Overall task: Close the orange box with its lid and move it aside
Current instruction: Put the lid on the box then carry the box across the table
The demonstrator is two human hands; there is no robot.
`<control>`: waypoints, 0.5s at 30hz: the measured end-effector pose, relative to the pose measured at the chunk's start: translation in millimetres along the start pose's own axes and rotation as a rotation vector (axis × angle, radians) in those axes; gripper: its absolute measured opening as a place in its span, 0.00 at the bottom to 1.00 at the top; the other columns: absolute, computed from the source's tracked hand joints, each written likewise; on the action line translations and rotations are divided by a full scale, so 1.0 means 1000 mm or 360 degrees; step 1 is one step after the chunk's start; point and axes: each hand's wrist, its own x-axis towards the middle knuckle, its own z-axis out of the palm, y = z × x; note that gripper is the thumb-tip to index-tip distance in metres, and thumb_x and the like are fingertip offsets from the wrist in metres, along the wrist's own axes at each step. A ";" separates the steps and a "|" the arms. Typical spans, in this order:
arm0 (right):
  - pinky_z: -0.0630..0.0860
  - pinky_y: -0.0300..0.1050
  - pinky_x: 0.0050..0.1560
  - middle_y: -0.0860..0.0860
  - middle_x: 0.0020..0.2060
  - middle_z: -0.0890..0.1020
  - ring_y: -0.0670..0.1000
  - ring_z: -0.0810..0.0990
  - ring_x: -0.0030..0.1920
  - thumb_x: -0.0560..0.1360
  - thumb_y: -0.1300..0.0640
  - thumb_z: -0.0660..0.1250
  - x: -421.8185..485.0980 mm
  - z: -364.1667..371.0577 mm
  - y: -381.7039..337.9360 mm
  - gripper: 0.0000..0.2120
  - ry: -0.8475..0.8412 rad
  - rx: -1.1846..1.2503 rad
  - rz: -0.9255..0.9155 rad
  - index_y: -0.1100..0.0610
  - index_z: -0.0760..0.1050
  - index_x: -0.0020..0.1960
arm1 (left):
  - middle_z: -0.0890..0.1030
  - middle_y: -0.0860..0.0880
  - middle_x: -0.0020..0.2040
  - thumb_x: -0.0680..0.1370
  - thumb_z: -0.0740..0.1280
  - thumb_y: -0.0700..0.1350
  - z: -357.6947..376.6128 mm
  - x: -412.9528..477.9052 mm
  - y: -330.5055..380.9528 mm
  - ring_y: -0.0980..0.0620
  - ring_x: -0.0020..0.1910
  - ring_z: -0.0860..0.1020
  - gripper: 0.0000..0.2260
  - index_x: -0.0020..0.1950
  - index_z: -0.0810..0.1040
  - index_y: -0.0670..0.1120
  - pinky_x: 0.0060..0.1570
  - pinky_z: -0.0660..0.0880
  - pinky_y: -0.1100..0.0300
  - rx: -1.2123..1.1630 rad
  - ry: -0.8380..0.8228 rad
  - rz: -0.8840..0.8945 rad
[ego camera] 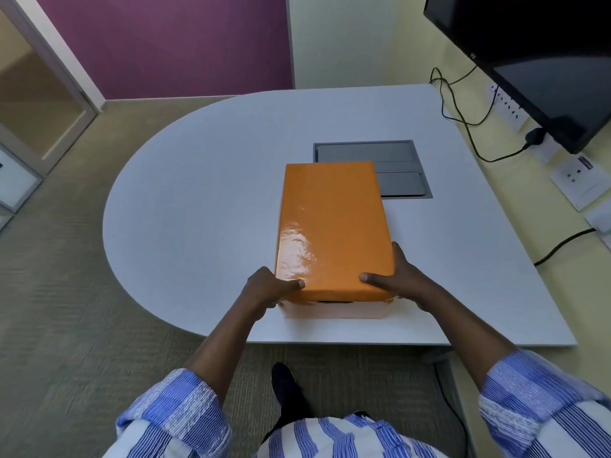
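Observation:
The glossy orange lid [330,223] lies on top of the box, covering it. Only a pale strip of the box body [334,310] shows under the lid's near edge. The box stands lengthwise on the grey table [198,193], a little right of its middle. My left hand [267,287] grips the near left corner, thumb on the lid's top. My right hand [396,279] grips the near right corner, thumb on top and fingers along the right side.
A grey recessed cable hatch [396,157] sits in the table just beyond the box, partly covered by it. A black monitor [535,61], black cables [463,117] and wall sockets [509,107] are at the right. Carpet lies to the left.

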 end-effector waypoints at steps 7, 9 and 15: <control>0.74 0.61 0.66 0.54 0.75 0.64 0.60 0.69 0.70 0.68 0.42 0.78 -0.001 0.005 0.005 0.57 -0.0005 -0.0136 -0.0006 0.50 0.40 0.79 | 0.80 0.44 0.52 0.72 0.77 0.56 0.010 0.002 -0.002 0.50 0.41 0.79 0.24 0.56 0.73 0.42 0.50 0.81 0.52 0.0161 0.0065 0.0007; 0.74 0.59 0.65 0.54 0.75 0.63 0.60 0.69 0.71 0.67 0.41 0.78 -0.001 0.005 0.006 0.58 -0.0018 -0.0161 0.0005 0.50 0.39 0.79 | 0.81 0.43 0.53 0.72 0.77 0.56 0.011 0.002 -0.003 0.49 0.43 0.80 0.25 0.58 0.73 0.41 0.49 0.81 0.52 0.0162 0.0039 -0.0001; 0.73 0.59 0.66 0.53 0.74 0.64 0.59 0.69 0.70 0.65 0.43 0.80 -0.003 0.005 0.011 0.60 -0.0064 -0.0204 -0.0043 0.50 0.39 0.79 | 0.79 0.46 0.51 0.70 0.78 0.57 0.015 0.002 -0.006 0.52 0.40 0.78 0.25 0.55 0.71 0.45 0.40 0.77 0.58 0.0181 0.0031 0.0034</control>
